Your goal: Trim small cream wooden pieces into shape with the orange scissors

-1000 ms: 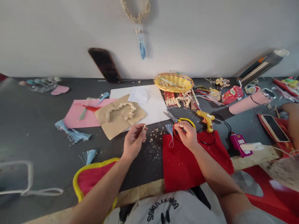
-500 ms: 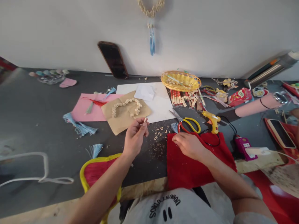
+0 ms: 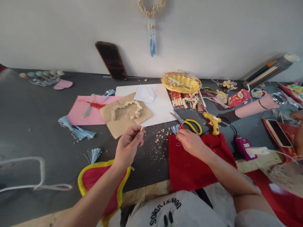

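Observation:
My left hand [image 3: 129, 143] pinches a short pale stick [image 3: 141, 128] between thumb and finger, in front of the brown paper [image 3: 123, 124]. On that paper lies a curved string of small pale pieces [image 3: 126, 104]. My right hand [image 3: 192, 142] is over the red cloth [image 3: 191, 171], fingers closed; a thin loop [image 3: 178, 144] shows below the fingertips, but what they hold is unclear. Just beyond them lie scissors [image 3: 189, 123] with red and yellow handles, the red one partly hidden, and a blue tassel [image 3: 175, 129]. Small cut pieces [image 3: 162, 135] and crumbs are scattered between my hands.
A yellow glue gun [image 3: 213, 123] lies right of the scissors, its cord near a purple power socket [image 3: 245, 148]. Behind are a yellow basket [image 3: 181, 82] and bundled sticks [image 3: 175, 99]. A pink bottle [image 3: 259, 106] lies right. Another person's arm [image 3: 298, 132] shows at the right edge.
My left hand has drawn left and a little nearer to me, still pinching the stick. My right hand has shifted slightly away from me, towards the scissors' handles. The view has turned slightly.

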{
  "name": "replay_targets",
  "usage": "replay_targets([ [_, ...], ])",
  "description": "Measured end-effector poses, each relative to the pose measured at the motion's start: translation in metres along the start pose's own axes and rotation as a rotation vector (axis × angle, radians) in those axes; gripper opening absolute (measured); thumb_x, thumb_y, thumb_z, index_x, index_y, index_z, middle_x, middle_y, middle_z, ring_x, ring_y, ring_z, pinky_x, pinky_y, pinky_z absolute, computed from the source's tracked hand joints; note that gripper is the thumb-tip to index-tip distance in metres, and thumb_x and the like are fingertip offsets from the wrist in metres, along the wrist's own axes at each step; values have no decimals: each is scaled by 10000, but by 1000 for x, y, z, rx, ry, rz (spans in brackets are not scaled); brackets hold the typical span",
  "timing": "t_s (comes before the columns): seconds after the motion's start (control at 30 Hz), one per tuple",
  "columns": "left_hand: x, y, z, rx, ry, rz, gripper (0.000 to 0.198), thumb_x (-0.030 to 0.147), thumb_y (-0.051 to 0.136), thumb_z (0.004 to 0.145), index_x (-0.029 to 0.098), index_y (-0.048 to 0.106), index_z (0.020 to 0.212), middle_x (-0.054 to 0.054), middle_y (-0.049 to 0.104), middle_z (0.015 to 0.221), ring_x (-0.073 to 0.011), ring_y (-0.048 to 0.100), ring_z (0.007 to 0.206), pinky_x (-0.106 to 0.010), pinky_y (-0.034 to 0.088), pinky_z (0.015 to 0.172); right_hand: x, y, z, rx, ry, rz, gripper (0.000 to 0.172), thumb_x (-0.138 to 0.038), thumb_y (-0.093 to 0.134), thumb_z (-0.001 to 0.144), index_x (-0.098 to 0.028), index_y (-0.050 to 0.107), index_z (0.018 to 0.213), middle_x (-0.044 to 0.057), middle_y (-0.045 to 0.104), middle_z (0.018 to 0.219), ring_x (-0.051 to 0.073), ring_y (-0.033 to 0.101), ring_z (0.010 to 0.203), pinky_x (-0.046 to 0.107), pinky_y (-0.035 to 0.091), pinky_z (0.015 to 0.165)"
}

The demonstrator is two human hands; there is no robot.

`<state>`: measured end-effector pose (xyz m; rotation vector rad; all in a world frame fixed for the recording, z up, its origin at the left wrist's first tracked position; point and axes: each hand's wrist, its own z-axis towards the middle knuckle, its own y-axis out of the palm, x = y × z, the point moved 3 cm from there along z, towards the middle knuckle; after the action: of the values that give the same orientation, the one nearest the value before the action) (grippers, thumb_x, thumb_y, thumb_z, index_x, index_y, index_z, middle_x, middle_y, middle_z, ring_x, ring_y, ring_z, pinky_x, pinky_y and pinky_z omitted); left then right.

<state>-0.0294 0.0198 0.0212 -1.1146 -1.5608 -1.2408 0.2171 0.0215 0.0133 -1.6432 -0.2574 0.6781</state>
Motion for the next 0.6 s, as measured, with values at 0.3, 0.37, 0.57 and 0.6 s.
replay_targets([
  [0.3, -1, -18, -17, 59, -72, 5, 186, 296, 724, 752, 174, 663, 879, -15, 598, 800, -68, 447, 529, -206, 373, 463, 17, -38, 5, 207, 62, 335, 152, -123, 530, 909, -219, 610, 823, 21, 654, 862, 165, 630, 843, 309, 499, 794],
  [0.37, 0, -19, -22, 75, -111, -23, 200, 302, 730, 740, 168, 661, 870, -15, 594, 786, -68, 443, 529, -203, 363, 456, 17, -39, 7, 189, 50, 298, 147, -123, 528, 909, -218, 611, 833, 26, 661, 872, 172, 631, 857, 316, 499, 797],
  [0.57, -2, -19, -30, 49, -171, -51, 246, 320, 764, 705, 158, 659, 858, -22, 605, 759, -66, 439, 518, -198, 350, 451, 4, -8, 17, 35, -70, 56, 197, -23, 536, 849, -194, 621, 799, 68, 658, 950, 192, 610, 918, 310, 492, 810],
  [0.6, -3, -19, -30, 33, -176, -50, 246, 322, 763, 708, 160, 659, 860, -23, 607, 763, -65, 438, 516, -199, 352, 453, 3, -5, 18, 34, -63, 39, 208, -8, 535, 839, -190, 622, 786, 67, 655, 907, 193, 610, 890, 307, 493, 789],
])
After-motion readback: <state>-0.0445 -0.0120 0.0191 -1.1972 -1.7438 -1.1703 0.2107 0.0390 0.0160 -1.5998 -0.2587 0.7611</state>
